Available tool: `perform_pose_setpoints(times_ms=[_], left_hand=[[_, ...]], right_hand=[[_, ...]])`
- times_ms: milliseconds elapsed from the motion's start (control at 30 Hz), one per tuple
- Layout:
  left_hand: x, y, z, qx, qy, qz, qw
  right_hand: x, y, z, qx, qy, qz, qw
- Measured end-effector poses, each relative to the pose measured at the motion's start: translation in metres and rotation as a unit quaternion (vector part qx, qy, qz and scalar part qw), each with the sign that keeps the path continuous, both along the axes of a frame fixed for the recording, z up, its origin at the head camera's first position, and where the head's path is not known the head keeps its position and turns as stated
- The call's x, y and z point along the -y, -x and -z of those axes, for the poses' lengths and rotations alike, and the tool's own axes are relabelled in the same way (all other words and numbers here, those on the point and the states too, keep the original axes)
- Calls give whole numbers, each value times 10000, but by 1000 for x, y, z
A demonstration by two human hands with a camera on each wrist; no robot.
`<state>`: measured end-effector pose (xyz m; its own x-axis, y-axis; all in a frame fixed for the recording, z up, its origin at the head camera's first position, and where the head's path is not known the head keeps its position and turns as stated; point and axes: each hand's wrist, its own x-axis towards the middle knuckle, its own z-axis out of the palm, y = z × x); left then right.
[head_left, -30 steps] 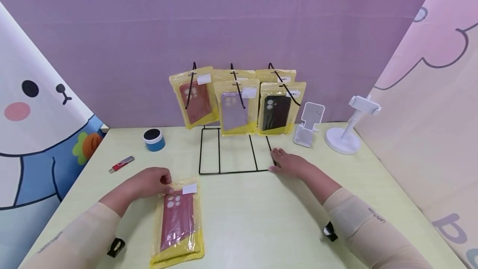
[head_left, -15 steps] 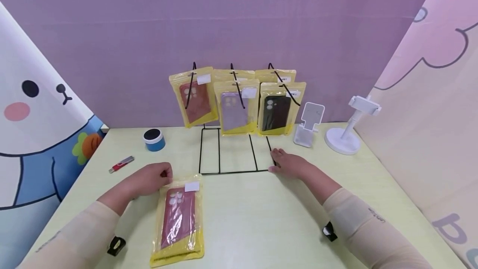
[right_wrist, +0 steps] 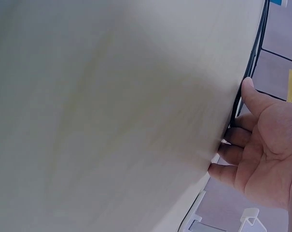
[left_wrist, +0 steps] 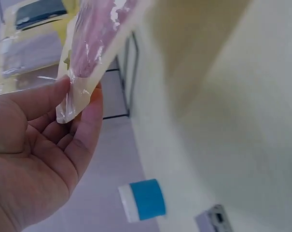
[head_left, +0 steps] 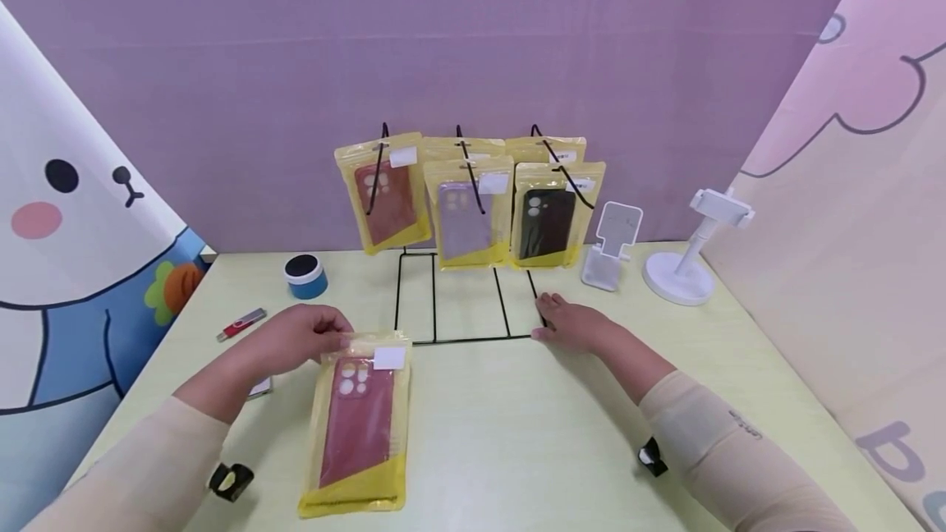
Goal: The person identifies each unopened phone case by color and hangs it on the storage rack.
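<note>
My left hand (head_left: 306, 337) pinches the top left corner of a yellow clear-front bag with a dark red phone case (head_left: 360, 413) inside. The bag is tilted up off the table, and the left wrist view has its corner between thumb and fingers (left_wrist: 90, 125). At the front right corner of the black wire display rack (head_left: 473, 341), my right hand (head_left: 569, 323) grips the base, thumb on the front wire. Bagged phone cases hang from the rack's hooks: a red case (head_left: 392, 204) at left, a lilac case (head_left: 464, 220) in the middle, a black case (head_left: 547, 224) at right.
A blue and white round jar (head_left: 305, 277) and a red USB stick (head_left: 241, 324) lie to the left. A small white object (head_left: 260, 388) shows partly behind my left wrist. Two white phone stands, one folding (head_left: 609, 245) and one round-based (head_left: 680, 277), stand at right.
My left hand has moved forward and slightly right, raising the bagged red case from the table. The small white object has come into sight. My right hand stays on the rack.
</note>
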<state>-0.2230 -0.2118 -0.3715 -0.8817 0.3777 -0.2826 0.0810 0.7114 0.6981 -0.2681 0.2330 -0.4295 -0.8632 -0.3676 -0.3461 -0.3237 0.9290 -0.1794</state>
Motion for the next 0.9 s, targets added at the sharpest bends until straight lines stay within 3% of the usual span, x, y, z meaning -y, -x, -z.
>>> perform_pose_setpoints(times_ms=[533,733,900], left_hand=[[-13,-22,-67,-1042,-222,-69,9943],[-19,-24,-87,-1323,-87,-255,9908],[-25,-22,-103,-1470,-111,-636,9870]], right_hand=[[0,1,2,37,-2,69,10000],[-1,2,3,13,-29,20,10000],[-1,2,4,16,-13,52,10000]])
